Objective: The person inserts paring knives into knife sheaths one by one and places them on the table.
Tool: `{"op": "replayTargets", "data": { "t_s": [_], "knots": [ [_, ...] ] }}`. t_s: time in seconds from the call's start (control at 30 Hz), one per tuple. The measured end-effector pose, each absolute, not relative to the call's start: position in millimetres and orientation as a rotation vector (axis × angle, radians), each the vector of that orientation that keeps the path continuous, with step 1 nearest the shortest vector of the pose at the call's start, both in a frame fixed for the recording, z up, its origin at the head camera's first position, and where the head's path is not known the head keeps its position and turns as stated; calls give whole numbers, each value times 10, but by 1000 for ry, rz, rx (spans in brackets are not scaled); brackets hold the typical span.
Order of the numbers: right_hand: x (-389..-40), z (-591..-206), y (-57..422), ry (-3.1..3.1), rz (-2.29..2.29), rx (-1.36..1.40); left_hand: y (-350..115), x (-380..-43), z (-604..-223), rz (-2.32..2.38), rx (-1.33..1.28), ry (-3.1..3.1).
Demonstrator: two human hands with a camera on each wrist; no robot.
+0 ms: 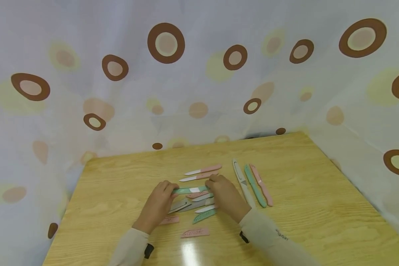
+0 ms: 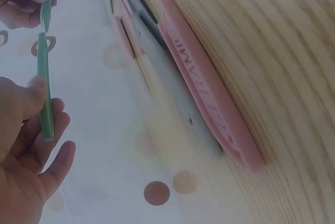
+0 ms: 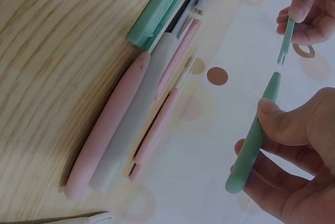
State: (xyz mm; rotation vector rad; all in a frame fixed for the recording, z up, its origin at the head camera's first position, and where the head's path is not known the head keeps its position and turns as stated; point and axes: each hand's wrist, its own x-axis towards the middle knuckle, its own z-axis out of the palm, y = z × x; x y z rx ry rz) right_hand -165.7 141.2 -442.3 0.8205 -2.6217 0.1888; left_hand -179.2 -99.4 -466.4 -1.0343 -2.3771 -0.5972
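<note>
In the head view, my left hand (image 1: 157,204) pinches a green blade sheath (image 1: 181,191) between thumb and fingers. My right hand (image 1: 227,196) grips the green handle of a knife (image 3: 251,145). A short stretch of white blade (image 1: 194,190) shows between sheath and handle, with the two held in line above the table. Below them lie a pink sheath (image 1: 199,194), a grey sheath (image 1: 180,205), a green sheath (image 1: 204,216) and several bare knives, partly overlapping. Part of the green handle is hidden by the right fingers.
Beyond the hands lie two pink-handled knives (image 1: 211,168) with white blades. To the right, a grey knife (image 1: 241,178), a green knife (image 1: 255,186) and a pink knife (image 1: 262,186) lie side by side. Nearer on the wooden table (image 1: 96,221) is another pink sheath (image 1: 195,232).
</note>
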Motion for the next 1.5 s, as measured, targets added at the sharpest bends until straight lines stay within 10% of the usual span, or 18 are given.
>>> {"op": "replayTargets", "data": {
  "t_s": [1.07,1.5],
  "knots": [
    [-1614,-4529,1411,-2725,211,760,-885,-1774,-4675,-602,-1102,-2485],
    [-1709,-4490,2168,-2871,262,433,-1023,-1798,-4781,-447,-918,-2777]
  ]
}}
